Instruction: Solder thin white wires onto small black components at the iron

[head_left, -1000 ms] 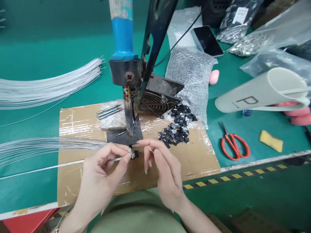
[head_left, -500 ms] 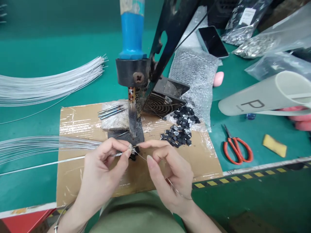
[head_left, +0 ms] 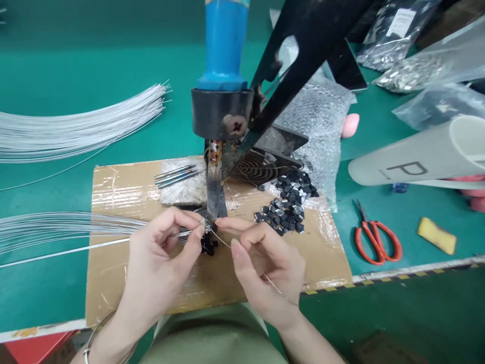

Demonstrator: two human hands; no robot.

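My left hand [head_left: 161, 260] pinches a small metal piece [head_left: 207, 227] between thumb and forefinger; its exact kind is too small to tell. In my right hand [head_left: 269, 273] a thin solder wire [head_left: 223, 241] runs between thumb and fingers, its end at the metal piece and its tail curving past the palm. Right over my fingertips stands a blue-handled soldering iron [head_left: 223, 55], tip down in a black holder. The tip [head_left: 213, 202] reaches the piece or nearly so; contact is unclear. Small black parts [head_left: 208, 245] lie just beneath my fingers.
Cardboard [head_left: 113, 288] covers the bench. Thin wires [head_left: 76, 225] extend from the left, with a thicker white bundle [head_left: 76, 121] behind. A fan [head_left: 253, 169], black parts [head_left: 288, 197], bubble wrap [head_left: 318, 121], red-handled scissors [head_left: 377, 242], a yellow sponge [head_left: 436, 235] and a white cup [head_left: 409, 156] stand around.
The soldering iron and its black arm have come lower and closer, so the tip is now at my fingertips. Both hands keep their pinch, and the view has shifted slightly.
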